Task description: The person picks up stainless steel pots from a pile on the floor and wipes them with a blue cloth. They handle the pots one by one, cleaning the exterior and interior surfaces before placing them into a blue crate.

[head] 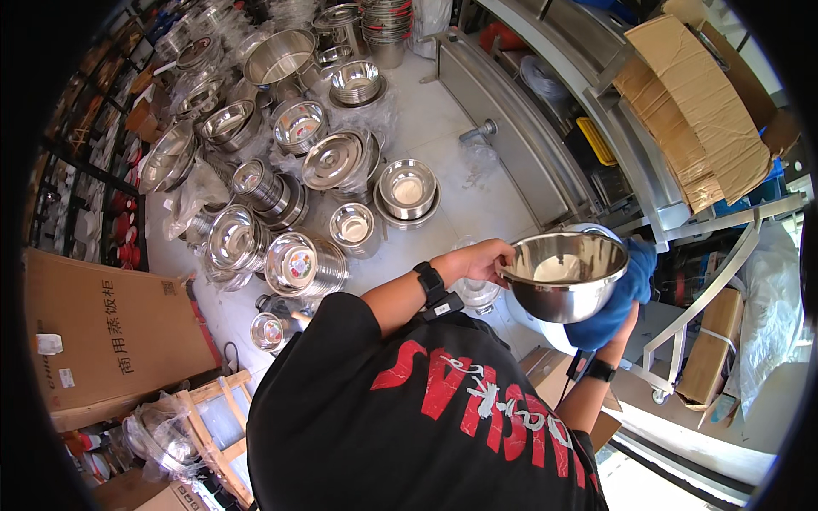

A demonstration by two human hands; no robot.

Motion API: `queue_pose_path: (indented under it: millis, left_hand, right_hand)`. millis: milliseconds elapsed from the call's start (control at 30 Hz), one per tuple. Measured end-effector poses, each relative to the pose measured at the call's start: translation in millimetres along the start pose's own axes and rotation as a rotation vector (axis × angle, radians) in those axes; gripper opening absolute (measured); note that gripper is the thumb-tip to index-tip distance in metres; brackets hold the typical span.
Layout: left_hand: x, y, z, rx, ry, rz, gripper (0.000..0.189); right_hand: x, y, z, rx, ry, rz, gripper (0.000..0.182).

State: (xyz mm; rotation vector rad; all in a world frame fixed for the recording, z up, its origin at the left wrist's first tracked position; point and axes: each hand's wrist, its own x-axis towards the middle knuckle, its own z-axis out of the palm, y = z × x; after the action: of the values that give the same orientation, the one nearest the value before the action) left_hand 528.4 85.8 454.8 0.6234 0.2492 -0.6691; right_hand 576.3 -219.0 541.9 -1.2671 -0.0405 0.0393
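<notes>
A deep stainless-steel mixing bowl is held up between my two hands, with its open top towards me. My left hand grips the bowl's left rim, thumb and fingers pinching the edge. A blue cloth covers my right hand and presses against the bowl's right outer side; most of those fingers are hidden under it. Below the bowl, partly hidden by it, stands a white round container. Just left of it on the floor is a clear-looking lidded vessel, partly behind my left wrist.
Stacks of steel bowls and pots cover the floor ahead and left. A steel sink unit lies along the right, beside flattened cardboard and a wheeled metal frame. A large carton stands at left, near a wooden crate.
</notes>
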Motion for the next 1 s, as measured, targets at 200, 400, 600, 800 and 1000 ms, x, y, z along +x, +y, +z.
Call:
queue_pose_path:
  millis: [200, 400, 600, 800, 1000]
  left_hand:
    - [-5, -5, 2, -0.001, -0.093, -0.06, 0.02]
    - [25, -7, -9, -0.343, -0.195, -0.081, 0.034]
    - [24, 6, -3, -0.261, 0.036, 0.274, 0.013]
    - [14, 4, -37, -0.142, 0.06, 0.378, 0.046]
    - [-3, 2, 12, 0.449, 0.193, 0.421, 0.087]
  right_hand:
    - [-15, 18, 17, 0.006, -0.071, 0.149, 0.033]
    - [-19, 87, -32, 0.136, -0.283, 0.456, 0.034]
    - [-25, 68, 42, 0.138, -0.23, 0.297, 0.041]
    - [-13, -15, 40, -0.164, -0.099, -0.065, 0.036]
    - [5, 26, 35, -1.023, -0.058, -0.211, 0.039]
